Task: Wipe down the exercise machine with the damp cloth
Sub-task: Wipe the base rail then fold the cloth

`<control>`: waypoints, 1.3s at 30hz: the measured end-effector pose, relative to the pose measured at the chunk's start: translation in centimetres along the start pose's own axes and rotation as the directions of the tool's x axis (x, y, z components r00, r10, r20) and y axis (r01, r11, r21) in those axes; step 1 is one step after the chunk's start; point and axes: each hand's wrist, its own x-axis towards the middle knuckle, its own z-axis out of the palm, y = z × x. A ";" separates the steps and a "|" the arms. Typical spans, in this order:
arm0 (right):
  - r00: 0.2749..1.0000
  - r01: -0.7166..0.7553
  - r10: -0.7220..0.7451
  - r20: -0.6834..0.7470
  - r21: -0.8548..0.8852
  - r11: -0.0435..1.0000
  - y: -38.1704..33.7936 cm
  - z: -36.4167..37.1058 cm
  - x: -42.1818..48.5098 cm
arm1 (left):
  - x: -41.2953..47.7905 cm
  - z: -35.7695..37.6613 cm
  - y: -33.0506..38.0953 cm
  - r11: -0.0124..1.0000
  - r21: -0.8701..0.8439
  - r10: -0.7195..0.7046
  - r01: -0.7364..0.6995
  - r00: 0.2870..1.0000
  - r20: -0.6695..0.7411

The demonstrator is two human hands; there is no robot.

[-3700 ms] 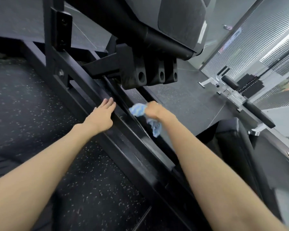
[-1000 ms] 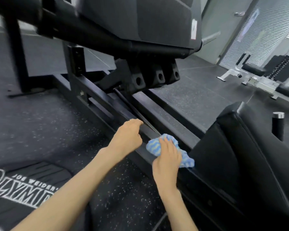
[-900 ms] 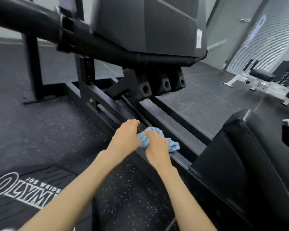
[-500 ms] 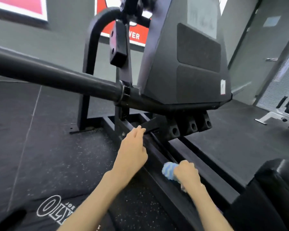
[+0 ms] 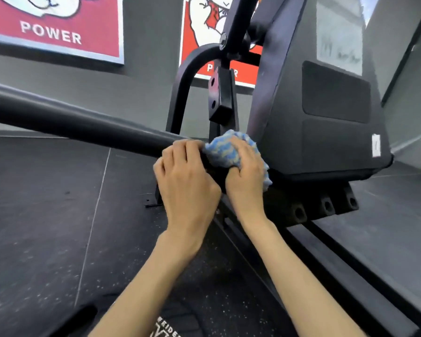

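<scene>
The black exercise machine fills the head view, with a large footplate point(image 5: 326, 113) at the right and a thick black bar point(image 5: 71, 122) running out to the left. My right hand point(image 5: 246, 171) grips a bunched blue and white cloth point(image 5: 225, 152) against the bar where it meets the footplate. Just left of it, my left hand point(image 5: 185, 181) curls over the same bar, fingers on top, touching the cloth's edge. The bar's joint lies hidden under both hands.
Sloping black frame rails point(image 5: 338, 271) run down to the lower right. A curved black upright point(image 5: 187, 86) and a drilled bracket point(image 5: 220, 93) stand behind the hands. Red posters point(image 5: 54, 25) hang on the grey wall. Dark speckled rubber floor point(image 5: 46, 215) lies at the left.
Both hands rose from the lower frame rail to the thick bar. The right hand carried the cloth up with it, and the left hand now curls over the bar. The view tilted upward.
</scene>
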 end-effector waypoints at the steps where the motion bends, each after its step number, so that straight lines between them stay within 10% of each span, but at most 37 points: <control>1: 1.000 0.017 -0.017 -0.002 0.005 1.000 -0.1 0.3 -0.1 | 0.6 -0.3 -0.2 0.999 0.042 0.021 -0.020 1.000 -0.007; 8: 0.985 0.040 -0.030 0.172 -0.056 0.998 -3.6 2.0 1.1 | 5.7 -5.3 -1.4 0.944 0.325 -0.014 -0.051 0.981 0.196; 17: 0.759 0.289 -0.152 0.633 -0.119 0.950 -10.0 7.2 2.8 | 10.5 -9.3 -2.9 0.880 0.473 -0.139 -0.032 0.937 0.321; 22: 0.774 0.018 0.059 0.630 -0.115 0.993 -11.5 4.4 3.3 | 12.5 -12.6 -4.4 0.923 0.382 -0.228 0.057 0.879 0.420; 27: 0.682 -0.331 0.294 0.669 -0.077 0.941 -17.7 4.1 4.4 | 14.0 -17.2 -5.4 0.902 0.119 -0.386 0.415 0.653 0.652; 31: 0.497 -0.468 0.244 0.833 0.020 0.883 -23.0 4.1 2.2 | 16.0 -20.9 -4.8 0.561 0.038 -0.593 0.827 0.369 0.716; 34: 0.330 -0.541 0.208 0.921 0.004 0.841 -26.3 3.8 1.6 | 16.6 -23.9 -5.7 0.482 0.091 -0.670 0.871 0.300 0.679; 39: 0.265 -0.530 0.249 0.931 -0.075 0.844 -30.5 3.1 3.3 | 16.8 -31.1 -6.5 0.304 0.032 -0.720 0.952 0.208 0.662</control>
